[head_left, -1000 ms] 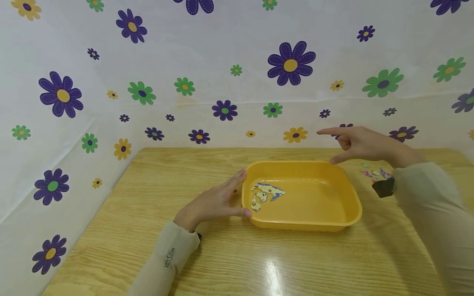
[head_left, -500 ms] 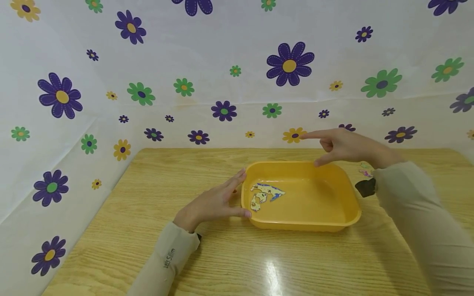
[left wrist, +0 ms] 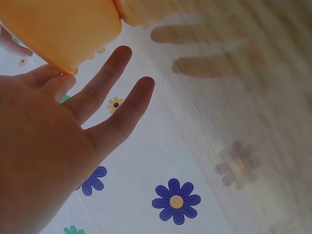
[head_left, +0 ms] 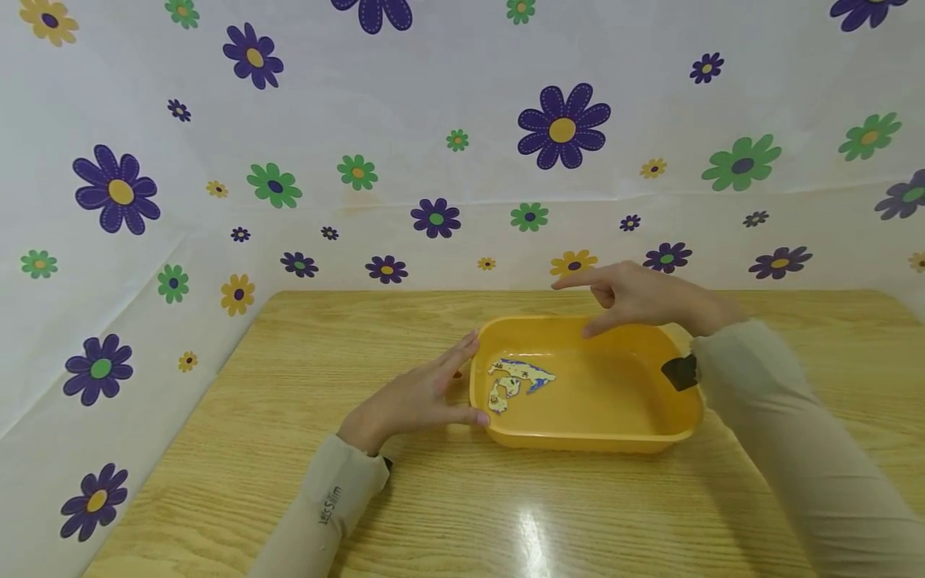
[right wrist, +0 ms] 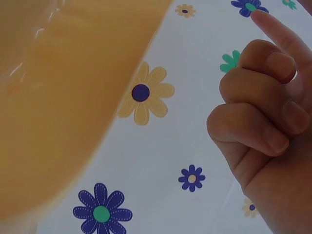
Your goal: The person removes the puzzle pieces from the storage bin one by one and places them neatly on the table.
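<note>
A yellow plastic tray (head_left: pixel 564 437) sits on the wooden table. Inside it, near the left wall, lie several flat irregular cutouts (head_left: pixel 522 369), cream with blue edges. At the tray's left end my left hand (head_left: pixel 415 401) holds the rim, thumb at the front corner and fingers further back; in the left wrist view two fingers of this hand stand straight, off the tray. Above the back rim hovers my right hand (head_left: pixel 639 297), index finger pointing left and thumb apart from it. The right wrist view shows its other fingers (right wrist: pixel 248 124) curled, nothing visible in them.
Behind the table (head_left: pixel 347 337) rises a white wall covering (head_left: pixel 462 96) printed with purple, green and yellow flowers. The right forearm (head_left: pixel 788 433) crosses over the tray's right end. Table surface extends in front of the tray and to both sides.
My right hand has moved left and slightly down along the tray's back rim. Small colourful pieces on the table at the right are now hidden by the right arm. The left hand stays put.
</note>
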`<state>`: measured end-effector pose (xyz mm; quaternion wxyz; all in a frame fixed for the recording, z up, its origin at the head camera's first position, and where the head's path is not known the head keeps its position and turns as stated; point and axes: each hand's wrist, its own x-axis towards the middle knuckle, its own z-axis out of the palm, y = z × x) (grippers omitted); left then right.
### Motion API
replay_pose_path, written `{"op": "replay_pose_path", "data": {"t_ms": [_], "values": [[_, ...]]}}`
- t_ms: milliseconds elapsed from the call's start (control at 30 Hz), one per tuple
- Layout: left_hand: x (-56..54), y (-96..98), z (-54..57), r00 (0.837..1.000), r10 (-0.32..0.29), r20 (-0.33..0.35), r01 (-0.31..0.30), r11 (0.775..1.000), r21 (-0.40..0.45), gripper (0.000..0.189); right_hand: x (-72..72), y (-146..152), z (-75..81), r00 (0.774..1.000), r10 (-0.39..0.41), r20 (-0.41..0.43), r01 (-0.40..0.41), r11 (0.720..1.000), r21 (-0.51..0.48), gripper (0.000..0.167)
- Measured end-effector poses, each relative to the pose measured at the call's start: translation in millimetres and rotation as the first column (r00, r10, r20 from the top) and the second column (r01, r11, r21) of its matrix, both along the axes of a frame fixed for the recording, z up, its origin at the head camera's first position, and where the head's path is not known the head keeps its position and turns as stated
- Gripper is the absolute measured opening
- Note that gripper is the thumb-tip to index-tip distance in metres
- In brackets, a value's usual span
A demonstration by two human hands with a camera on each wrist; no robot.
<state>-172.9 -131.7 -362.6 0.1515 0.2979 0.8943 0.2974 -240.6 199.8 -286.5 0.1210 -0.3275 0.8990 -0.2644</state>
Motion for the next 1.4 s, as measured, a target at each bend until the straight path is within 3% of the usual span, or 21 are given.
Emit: {"op": "replay_pose_path", "data": {"t_ms": [567,900,1400], "values": [[-1.7,-1.0,-0.2,1.000,0.008,0.026,-0.008,1.000,-0.009,0.111,-2.4,-26,-3.8,0.994,0.107,0.005,-0.107,0.994,-0.024,0.060],[-0.8,-1.4,-0.4,0.999,0.015,0.035,-0.015,1.000,-0.008,0.111,-0.8,-41,-19.8,0.988,0.135,0.077,-0.133,0.991,-0.021,0.056],[-0.2,-1.0,1.0,0.999,0.019,0.036,-0.019,1.000,-0.013,0.110,-3.6,-58,-39.6,0.973,0.228,0.029,-0.228,0.974,0.014,0.047]]}}
